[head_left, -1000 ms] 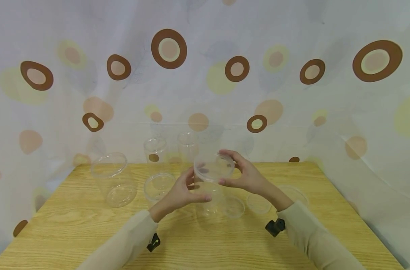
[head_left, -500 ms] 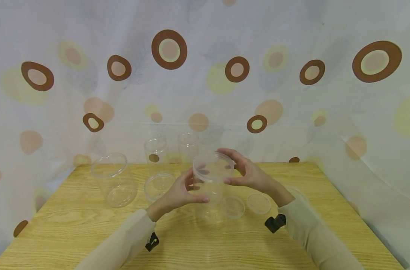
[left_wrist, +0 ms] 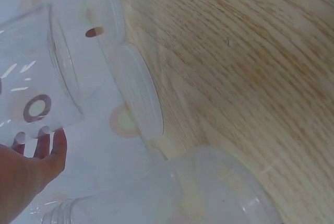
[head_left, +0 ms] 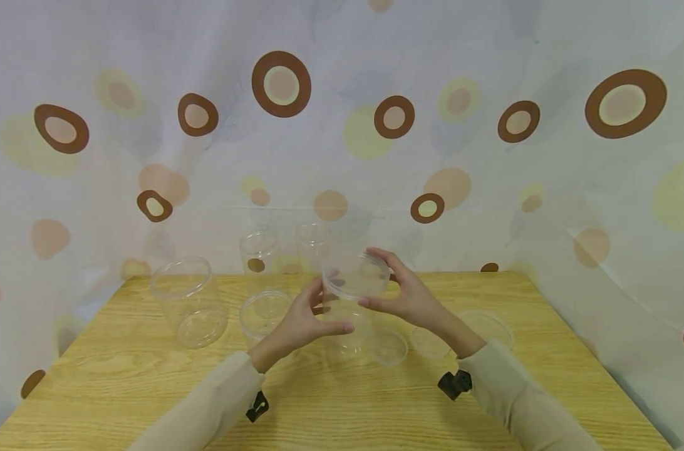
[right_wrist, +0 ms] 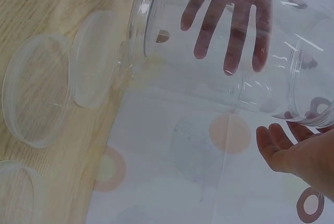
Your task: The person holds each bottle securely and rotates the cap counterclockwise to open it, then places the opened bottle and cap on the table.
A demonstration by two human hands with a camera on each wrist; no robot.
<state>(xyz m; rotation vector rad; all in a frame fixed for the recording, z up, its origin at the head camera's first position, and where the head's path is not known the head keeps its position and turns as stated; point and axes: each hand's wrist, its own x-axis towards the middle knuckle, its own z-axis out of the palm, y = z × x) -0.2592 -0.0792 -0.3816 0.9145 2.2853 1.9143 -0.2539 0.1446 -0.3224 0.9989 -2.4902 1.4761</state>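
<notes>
A tall clear plastic jar (head_left: 347, 326) stands upright between the hands, with a round clear lid (head_left: 356, 275) at its mouth. My left hand (head_left: 294, 326) holds the jar's left side, thumb across the front. Through the clear wall in the right wrist view, its fingers (right_wrist: 224, 25) lie along the far side. My right hand (head_left: 409, 294) grips the lid's right edge, thumb in front and fingers behind. Whether the jar's base touches the table cannot be told. Transparent walls make the seam between lid and jar hard to see.
Left of the hands stand a wide open jar (head_left: 190, 300) and a shorter container (head_left: 263, 313). Two slim clear jars (head_left: 257, 257) (head_left: 314, 250) stand behind. Flat clear lids (head_left: 388, 347) (head_left: 430, 341) (head_left: 488, 329) lie on the wooden table (head_left: 376, 413) at the right. A patterned curtain (head_left: 342, 156) hangs behind.
My right hand shifts slightly right along the lid's edge, then back left, its thumb now further round the front. My left hand keeps its hold on the jar, which barely moves.
</notes>
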